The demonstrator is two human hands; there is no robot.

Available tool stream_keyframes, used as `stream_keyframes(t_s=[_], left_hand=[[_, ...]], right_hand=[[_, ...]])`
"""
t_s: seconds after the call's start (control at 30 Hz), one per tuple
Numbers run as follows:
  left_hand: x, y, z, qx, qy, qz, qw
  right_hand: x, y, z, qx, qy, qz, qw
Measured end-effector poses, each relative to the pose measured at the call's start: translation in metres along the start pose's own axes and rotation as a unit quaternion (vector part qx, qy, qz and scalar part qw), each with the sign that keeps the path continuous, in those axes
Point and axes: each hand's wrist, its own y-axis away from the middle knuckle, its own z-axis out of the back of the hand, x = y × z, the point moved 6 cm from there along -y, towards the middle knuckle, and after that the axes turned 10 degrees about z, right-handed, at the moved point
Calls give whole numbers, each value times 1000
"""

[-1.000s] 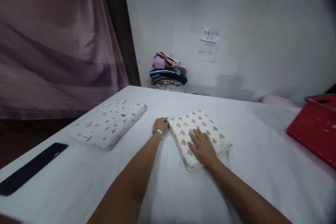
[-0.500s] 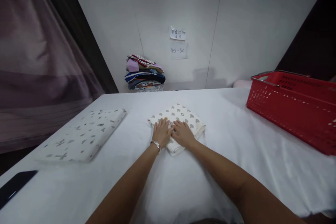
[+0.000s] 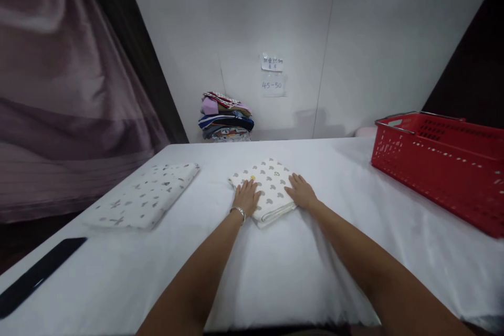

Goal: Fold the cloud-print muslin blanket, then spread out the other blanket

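A folded white cloth (image 3: 271, 186) with grey mushroom-like prints lies on the white-covered table, its layered edge facing me. My left hand (image 3: 246, 198) rests flat on its left side, fingers spread, below a small yellow mark. At the cloth's right edge lies my right hand (image 3: 301, 191), its fingers stretched out and touching the fabric. Neither hand grips anything. Farther left sits a second folded white cloth (image 3: 145, 197) with scattered grey and dark prints.
A red plastic basket (image 3: 437, 168) with metal handles stands at the right. Folded fabrics (image 3: 226, 118) are piled by the wall beyond the table. A black flat object (image 3: 39, 275) lies at the left front edge. Paper signs (image 3: 273, 76) hang on the wall.
My right hand has slid right, from the middle of the mushroom-print cloth to its right edge, where the fabric now looks flatter. My left hand stays on the left side. The view has shifted slightly.
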Motion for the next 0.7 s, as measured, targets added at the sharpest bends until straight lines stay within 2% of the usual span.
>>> stream_keyframes(t_s=[0.17, 0.27, 0.4, 0.6, 0.7], left_hand=[[-13, 4, 15, 57, -17, 32, 998], [-29, 22, 20, 31, 7, 26, 999], [-43, 54, 5, 18, 38, -33, 999], [-35, 80, 0, -21, 63, -51, 996], [-33, 91, 1, -23, 57, -67, 996]], right_hand=[[2, -1, -5, 7, -4, 0, 1000], [2, -4, -4, 2, -33, 0, 999], [-10, -12, 0, -3, -98, -37, 995], [-37, -17, 10, -10, -99, -106, 989], [-43, -18, 11, -10, -100, -112, 989]])
